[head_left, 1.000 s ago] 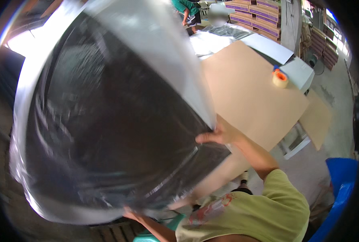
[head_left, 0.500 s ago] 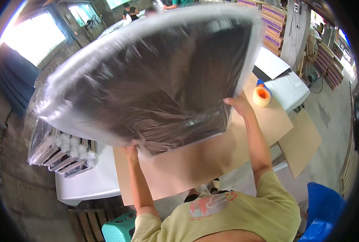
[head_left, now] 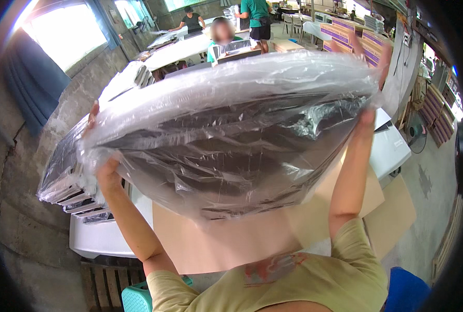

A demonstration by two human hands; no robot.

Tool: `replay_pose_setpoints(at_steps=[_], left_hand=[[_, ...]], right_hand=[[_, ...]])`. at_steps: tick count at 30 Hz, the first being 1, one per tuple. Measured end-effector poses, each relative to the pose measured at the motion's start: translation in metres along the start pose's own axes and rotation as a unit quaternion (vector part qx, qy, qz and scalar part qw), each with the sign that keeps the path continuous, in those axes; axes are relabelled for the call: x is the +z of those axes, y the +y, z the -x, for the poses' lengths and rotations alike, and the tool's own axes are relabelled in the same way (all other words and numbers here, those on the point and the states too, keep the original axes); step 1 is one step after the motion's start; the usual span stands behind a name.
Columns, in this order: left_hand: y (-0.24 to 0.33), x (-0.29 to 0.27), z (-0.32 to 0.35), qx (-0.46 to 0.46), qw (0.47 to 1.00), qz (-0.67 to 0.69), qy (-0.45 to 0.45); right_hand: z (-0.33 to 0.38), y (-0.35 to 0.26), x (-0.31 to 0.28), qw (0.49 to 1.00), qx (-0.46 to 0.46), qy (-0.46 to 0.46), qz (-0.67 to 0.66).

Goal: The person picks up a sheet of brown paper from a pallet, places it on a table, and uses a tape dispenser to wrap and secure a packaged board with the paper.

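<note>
A large flat dark panel in clear plastic wrap [head_left: 231, 151] is held up before me over the tabletop, its wrapped edge toward the far side. My left hand [head_left: 106, 169] grips its left corner, with fingertips showing beyond the edge. At the right corner, my right hand [head_left: 368, 115] grips the panel, its fingers reaching up past the far edge. The film is loose and wrinkled, bunching at both corners. Under the panel lies a tan board [head_left: 216, 244], partly covered from view.
Several wrapped panels [head_left: 67, 182] are stacked at the left on a white table [head_left: 99, 239]. A teal stool [head_left: 137, 297] stands below. At right are a white-covered table [head_left: 390, 151], a tan sheet [head_left: 393, 218] and a fan [head_left: 416, 132]. Co-workers and stacked cartons [head_left: 341, 36] stand behind.
The panel has tilted, its far edge coming down and its near edge now sagging. Both hands have moved outward and up to its far corners. The tape roll is now hidden.
</note>
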State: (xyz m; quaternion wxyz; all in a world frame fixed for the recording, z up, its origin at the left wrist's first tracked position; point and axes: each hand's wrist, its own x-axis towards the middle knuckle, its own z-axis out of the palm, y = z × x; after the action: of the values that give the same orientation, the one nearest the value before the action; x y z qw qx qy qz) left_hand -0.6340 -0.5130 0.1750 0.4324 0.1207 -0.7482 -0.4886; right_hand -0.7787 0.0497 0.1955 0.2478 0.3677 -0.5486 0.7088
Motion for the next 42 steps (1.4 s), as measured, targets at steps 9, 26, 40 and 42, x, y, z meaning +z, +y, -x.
replay_pose_setpoints(at_steps=[9, 26, 40, 42], left_hand=[[-0.025, 0.019, -0.019, -0.003, 1.000, -0.003, -0.003], [-0.107, 0.038, 0.124, 0.004, 0.997, 0.029, 0.069], [-0.096, 0.067, 0.158, 0.019, 0.995, -0.014, -0.092], [-0.016, 0.100, 0.196, 0.074, 0.969, -0.169, -0.165]], right_hand=[[-0.064, -0.047, 0.050, 0.951, -0.066, -0.186, 0.237], [0.116, 0.093, -0.025, 0.962, 0.195, 0.003, -0.192], [0.078, 0.024, 0.048, 0.965, 0.260, 0.041, 0.021], [0.087, 0.030, 0.040, 0.964, 0.258, 0.057, 0.028]])
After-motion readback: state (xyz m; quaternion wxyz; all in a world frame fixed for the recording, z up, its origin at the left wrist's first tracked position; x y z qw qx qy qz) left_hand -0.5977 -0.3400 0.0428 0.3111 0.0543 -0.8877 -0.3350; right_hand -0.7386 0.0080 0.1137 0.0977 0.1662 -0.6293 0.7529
